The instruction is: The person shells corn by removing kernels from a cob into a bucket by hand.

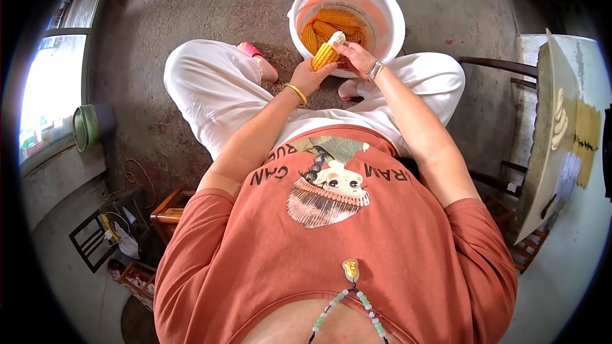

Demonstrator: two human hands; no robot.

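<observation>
A partly stripped corn cob (326, 56) is held over the near rim of a white bucket (390, 25). Yellow kernels cover its lower part, and its upper end is bare and whitish. My left hand (308, 79), with a gold bangle at the wrist, is closed round the cob's lower end. Beside the upper end, my right hand (357, 57) is closed against the cob, a watch on its wrist. Inside the bucket lie several whole yellow cobs (338, 18) and loose kernels.
My knees spread to both sides of the bucket on the concrete floor (210, 0). At the right stand a dark wooden chair (497, 67) and a table (542, 134). A green container (85, 129) is at the left, with a wooden stool (169, 213) lower down.
</observation>
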